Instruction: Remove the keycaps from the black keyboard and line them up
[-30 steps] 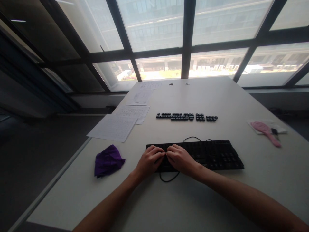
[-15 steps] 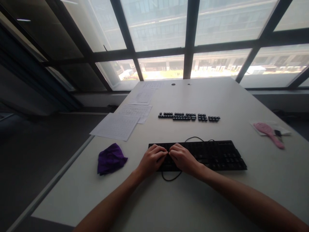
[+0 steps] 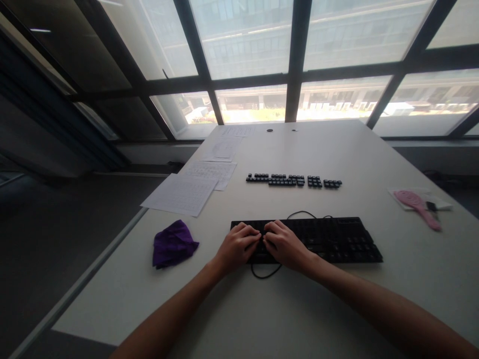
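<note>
1. Windows (image 3: 250, 40) rise past the table's far end.
2. The white table (image 3: 284, 319) runs away from us.
3. Papers (image 3: 183, 192) lie along its left edge, some overlapping.
4. The black keyboard (image 3: 340, 242) lies flat before us, its cable (image 3: 266, 277) looping out front and back.
5. Our left hand (image 3: 239, 244) and right hand (image 3: 282, 242) are over the keyboard's left part, close together, fingers curled and tips drawn in (it is dark there, so we cannot tell how far open either grip is, or if it holds a key).
6. A purple cloth (image 3: 174, 244) sits crumpled left of the keyboard.
7. A pink brush (image 3: 413, 202) lies at right, partly over a pale packet (image 3: 441, 203).
8. Loose keys (image 3: 282, 183) stand in grouped rows beyond the keyboard.
</note>
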The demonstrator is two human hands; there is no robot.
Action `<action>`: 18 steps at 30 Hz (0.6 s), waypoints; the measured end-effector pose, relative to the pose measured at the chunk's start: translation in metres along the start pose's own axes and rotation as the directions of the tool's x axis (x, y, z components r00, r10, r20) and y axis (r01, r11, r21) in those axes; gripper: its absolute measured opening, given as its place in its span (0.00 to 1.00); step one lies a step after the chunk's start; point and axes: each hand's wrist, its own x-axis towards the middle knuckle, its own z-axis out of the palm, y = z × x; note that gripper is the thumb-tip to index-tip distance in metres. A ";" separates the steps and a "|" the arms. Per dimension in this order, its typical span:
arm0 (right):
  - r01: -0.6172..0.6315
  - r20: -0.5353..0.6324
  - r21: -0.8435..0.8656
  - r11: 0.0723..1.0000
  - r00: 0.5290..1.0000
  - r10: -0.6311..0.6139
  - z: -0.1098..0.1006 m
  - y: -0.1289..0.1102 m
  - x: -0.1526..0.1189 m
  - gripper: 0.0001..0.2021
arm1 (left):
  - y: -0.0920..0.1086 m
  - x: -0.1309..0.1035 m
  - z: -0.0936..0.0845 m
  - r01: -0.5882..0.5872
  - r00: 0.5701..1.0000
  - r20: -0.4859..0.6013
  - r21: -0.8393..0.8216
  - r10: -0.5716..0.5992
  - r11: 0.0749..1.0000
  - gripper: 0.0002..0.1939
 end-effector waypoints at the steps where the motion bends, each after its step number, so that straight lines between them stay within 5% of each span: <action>1: 0.003 0.000 -0.003 1.000 1.000 -0.003 0.000 0.000 0.000 0.09 | 0.000 0.000 0.000 0.001 1.000 0.002 0.001 -0.001 1.000 0.10; 12: -0.009 0.008 0.017 1.000 1.000 0.009 -0.005 -0.004 0.000 0.08 | -0.001 0.005 -0.004 0.056 0.998 0.013 -0.079 -0.055 0.995 0.08; 18: -0.232 -0.067 -0.028 0.972 0.971 0.229 -0.023 0.039 0.029 0.11 | -0.032 0.059 -0.006 0.135 0.986 -0.086 -0.081 -0.142 0.988 0.11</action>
